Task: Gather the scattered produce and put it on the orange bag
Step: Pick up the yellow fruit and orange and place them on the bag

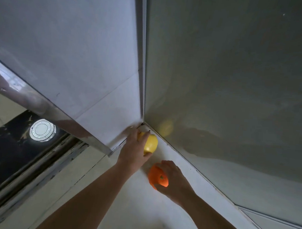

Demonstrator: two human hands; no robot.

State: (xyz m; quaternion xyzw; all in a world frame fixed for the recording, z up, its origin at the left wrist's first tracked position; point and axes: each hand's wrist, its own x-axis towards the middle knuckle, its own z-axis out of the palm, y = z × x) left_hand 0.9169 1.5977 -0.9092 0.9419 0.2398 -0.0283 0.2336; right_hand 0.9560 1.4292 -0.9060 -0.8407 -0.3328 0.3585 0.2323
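Observation:
A yellow fruit (pixel 151 143) lies on the pale floor in the corner where two walls meet. My left hand (pixel 135 149) grips it, fingers over its top and thumb under its near side. Just nearer to me is an orange fruit (pixel 159 177) with a small green stem. My right hand (pixel 172 179) curls round it from the right, thumb under it. The orange bag is not in view.
A white wall panel (pixel 78 52) rises on the left and a glossy grey wall (pixel 232 85) on the right. A dark threshold strip (pixel 5 148) with a round metal drain cover (pixel 42 130) lies at the left. Pale floor (pixel 137 214) stretches toward me.

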